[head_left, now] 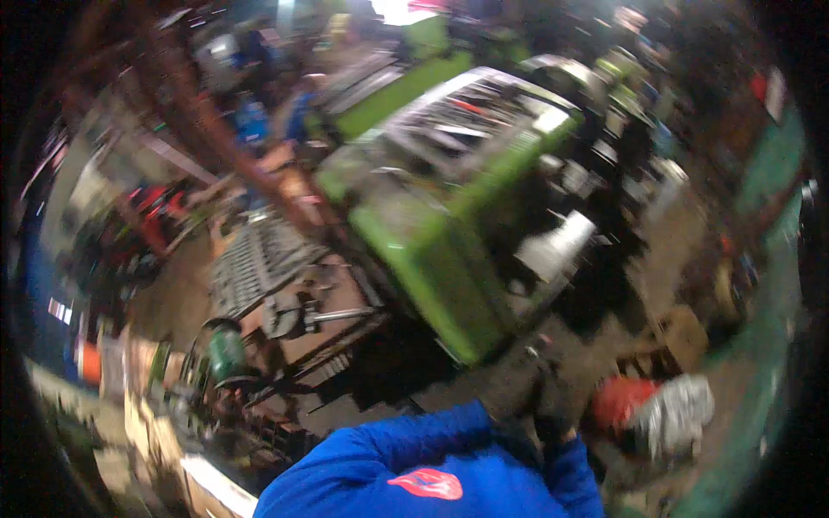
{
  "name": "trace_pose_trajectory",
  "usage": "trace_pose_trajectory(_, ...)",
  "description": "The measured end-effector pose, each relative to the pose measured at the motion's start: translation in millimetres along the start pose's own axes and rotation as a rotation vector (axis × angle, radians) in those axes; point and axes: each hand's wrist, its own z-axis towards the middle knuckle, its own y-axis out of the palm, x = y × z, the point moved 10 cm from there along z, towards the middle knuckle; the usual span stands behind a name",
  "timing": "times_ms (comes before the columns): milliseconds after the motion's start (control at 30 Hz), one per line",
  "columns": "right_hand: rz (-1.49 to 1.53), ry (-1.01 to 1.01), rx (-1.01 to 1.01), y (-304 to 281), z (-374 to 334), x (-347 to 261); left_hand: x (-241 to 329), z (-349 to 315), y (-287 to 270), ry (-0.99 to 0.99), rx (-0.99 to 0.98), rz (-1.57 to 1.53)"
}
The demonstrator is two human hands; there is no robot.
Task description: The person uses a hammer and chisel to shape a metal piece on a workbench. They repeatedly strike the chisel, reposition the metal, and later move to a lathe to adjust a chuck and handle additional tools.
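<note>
Blue left sleeve (423, 436) aslant toward the dim right hand (553, 425)

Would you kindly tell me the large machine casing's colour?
The casing is bright green, showing best in the head view.

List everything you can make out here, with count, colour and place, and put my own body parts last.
Machine: one, green, centre
Metal pieces: several, greyish, on the machine's top
Cylinder: one, white, right of the machine
Table: one, brownish, left of the machine
Ridged tray: one, grey, at the table's far end
Bar: one, silvery, on the table
Rounded thing: one, green, left of the table
Bundles: two, red and pale grey, lower right
Sleeves: two, blue, bottom
Hands: dark, near the cuffs; count and grip unclear
</note>
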Motion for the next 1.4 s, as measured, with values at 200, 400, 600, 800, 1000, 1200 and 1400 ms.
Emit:
trace_pose_trajectory(200,0.213,0.213,-0.072,-75.8,2.8,69.4,18.3,51.8,62.3,-0.170,0.129,-0.225)
trace_pose_trajectory(400,0.111,0.617,-0.031,-132.3,-44.0,228.8,31.8,127.7,51.7,-0.135,0.268,-0.179)
trace_pose_trajectory(600,0.604,0.637,0.137,-158.2,56.7,135.2,-41.6,185.0,74.7,-0.272,0.028,-0.123)
trace_pose_trajectory(800,0.679,0.696,0.228,-225.9,126.3,150.6,-21.1,267.6,144.2,-0.335,-0.073,-0.351)
trace_pose_trajectory(1000,0.778,0.550,0.335,-302.3,189.5,149.4,-9.2,361.8,159.1,-0.036,-0.227,-0.334)
trace_pose_trajectory(1200,0.541,0.485,0.220,-366.1,249.4,163.4,16.1,430.8,221.7,-0.315,-0.179,-0.289)
trace_pose_trajectory(1400,1.060,0.337,0.147,-442.2,326.4,158.4,27.1,525.9,283.7,-0.327,-0.252,-0.536)
